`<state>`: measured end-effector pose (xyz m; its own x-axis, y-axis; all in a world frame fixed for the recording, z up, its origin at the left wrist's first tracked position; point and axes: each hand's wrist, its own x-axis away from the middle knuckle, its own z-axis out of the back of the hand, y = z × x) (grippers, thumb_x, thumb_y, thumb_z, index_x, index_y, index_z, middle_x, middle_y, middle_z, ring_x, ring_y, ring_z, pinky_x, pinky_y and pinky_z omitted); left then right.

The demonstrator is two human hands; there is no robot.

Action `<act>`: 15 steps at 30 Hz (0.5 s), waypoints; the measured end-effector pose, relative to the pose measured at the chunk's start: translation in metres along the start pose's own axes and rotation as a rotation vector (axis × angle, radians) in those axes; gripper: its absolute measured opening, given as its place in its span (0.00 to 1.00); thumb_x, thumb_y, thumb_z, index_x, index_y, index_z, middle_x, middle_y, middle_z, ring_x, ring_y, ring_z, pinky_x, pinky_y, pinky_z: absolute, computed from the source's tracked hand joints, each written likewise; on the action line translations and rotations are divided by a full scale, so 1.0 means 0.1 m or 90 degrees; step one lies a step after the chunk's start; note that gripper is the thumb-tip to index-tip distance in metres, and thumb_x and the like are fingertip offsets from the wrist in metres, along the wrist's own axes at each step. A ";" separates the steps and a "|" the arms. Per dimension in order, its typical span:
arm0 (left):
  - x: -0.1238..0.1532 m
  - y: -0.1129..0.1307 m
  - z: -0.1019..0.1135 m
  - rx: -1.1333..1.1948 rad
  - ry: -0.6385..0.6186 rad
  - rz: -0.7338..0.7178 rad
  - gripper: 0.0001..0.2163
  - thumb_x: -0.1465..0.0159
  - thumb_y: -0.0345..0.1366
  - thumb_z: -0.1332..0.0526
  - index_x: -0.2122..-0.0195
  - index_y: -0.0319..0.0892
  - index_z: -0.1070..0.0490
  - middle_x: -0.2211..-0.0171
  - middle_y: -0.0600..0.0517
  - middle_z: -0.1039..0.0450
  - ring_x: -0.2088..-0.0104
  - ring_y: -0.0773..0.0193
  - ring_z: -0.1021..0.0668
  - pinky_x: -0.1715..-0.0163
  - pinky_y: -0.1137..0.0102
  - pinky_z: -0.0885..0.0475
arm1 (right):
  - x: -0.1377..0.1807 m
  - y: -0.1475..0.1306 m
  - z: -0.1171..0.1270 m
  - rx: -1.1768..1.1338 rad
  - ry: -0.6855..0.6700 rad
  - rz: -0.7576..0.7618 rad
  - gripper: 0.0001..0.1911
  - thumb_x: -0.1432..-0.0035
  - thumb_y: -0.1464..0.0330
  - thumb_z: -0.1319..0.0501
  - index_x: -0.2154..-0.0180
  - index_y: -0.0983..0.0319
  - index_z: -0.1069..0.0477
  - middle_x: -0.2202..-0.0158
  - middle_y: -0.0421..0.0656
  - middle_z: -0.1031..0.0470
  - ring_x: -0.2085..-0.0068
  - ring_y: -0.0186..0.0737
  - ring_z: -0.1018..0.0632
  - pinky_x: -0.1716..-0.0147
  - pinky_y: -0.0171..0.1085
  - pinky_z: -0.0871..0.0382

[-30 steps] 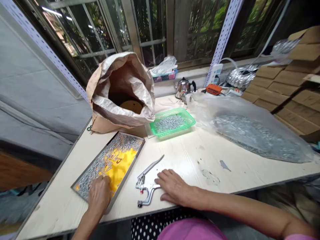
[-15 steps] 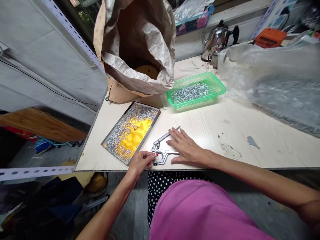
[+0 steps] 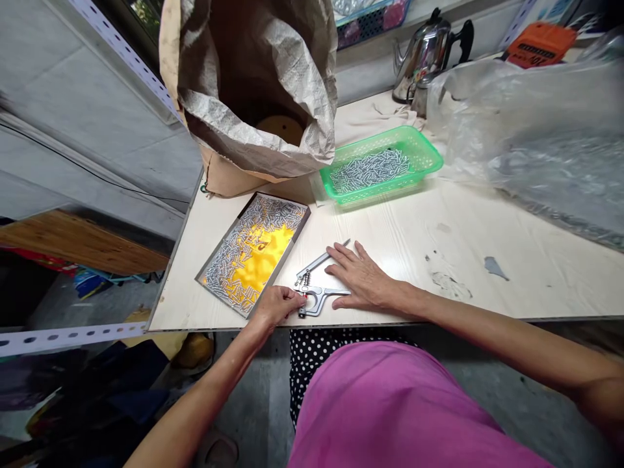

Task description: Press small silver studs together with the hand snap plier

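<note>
A pair of silver hand pliers [image 3: 319, 293] with a coil spring lies near the table's front edge, its handles spread apart to the right. My right hand [image 3: 361, 278] rests with fingers stretched out over the handle ends. At the jaw end my left hand [image 3: 277, 304] pinches with thumb and forefinger beside a small red part; what is between the fingertips is too small to make out. Just left of the pliers, a shallow metal tray [image 3: 296, 241] with a yellow bottom holds many small silver metal pieces [image 3: 227, 257].
Behind the tray stands a large open paper sack [image 3: 224, 172]. A green plastic basket [image 3: 426, 159] contains more small metal pieces. Farther right lies a clear plastic bag [image 3: 536, 123]. A metal kettle [image 3: 423, 55] and an orange box [image 3: 539, 44] stand at the back.
The view has shifted slightly. My left fingertips still pinch at the pliers' jaw, and my right hand stays spread over the handles.
</note>
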<state>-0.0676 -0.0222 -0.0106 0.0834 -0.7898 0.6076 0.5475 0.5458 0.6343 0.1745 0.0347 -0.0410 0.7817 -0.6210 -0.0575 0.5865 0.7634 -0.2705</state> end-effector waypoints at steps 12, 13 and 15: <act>0.08 0.07 -0.02 -0.125 -0.016 0.026 0.19 0.53 0.52 0.34 0.80 0.38 0.27 0.87 0.60 0.43 0.82 0.72 0.43 0.79 0.73 0.50 | 0.03 0.02 -0.06 -0.043 0.035 0.006 0.39 0.49 0.45 0.36 0.46 0.65 0.35 0.32 0.62 0.50 0.32 0.61 0.50 0.38 0.67 0.62; 0.08 0.06 -0.02 -0.108 -0.036 0.034 0.20 0.53 0.54 0.34 0.81 0.39 0.28 0.88 0.60 0.44 0.83 0.73 0.44 0.80 0.73 0.51 | 0.03 0.02 -0.07 -0.048 0.037 0.009 0.39 0.49 0.44 0.36 0.46 0.65 0.35 0.32 0.62 0.50 0.32 0.61 0.50 0.38 0.67 0.62; 0.08 0.03 -0.03 -0.067 -0.084 0.049 0.21 0.54 0.56 0.34 0.81 0.39 0.30 0.88 0.60 0.43 0.84 0.73 0.44 0.82 0.73 0.52 | 0.03 0.02 -0.06 -0.058 0.037 0.013 0.40 0.51 0.43 0.36 0.46 0.65 0.35 0.33 0.62 0.50 0.32 0.62 0.50 0.38 0.67 0.61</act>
<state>-0.0626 -0.0277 -0.0051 0.0230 -0.6993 0.7145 0.6279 0.5662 0.5340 0.1770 0.0334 -0.0478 0.7782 -0.6168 -0.1183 0.5471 0.7583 -0.3545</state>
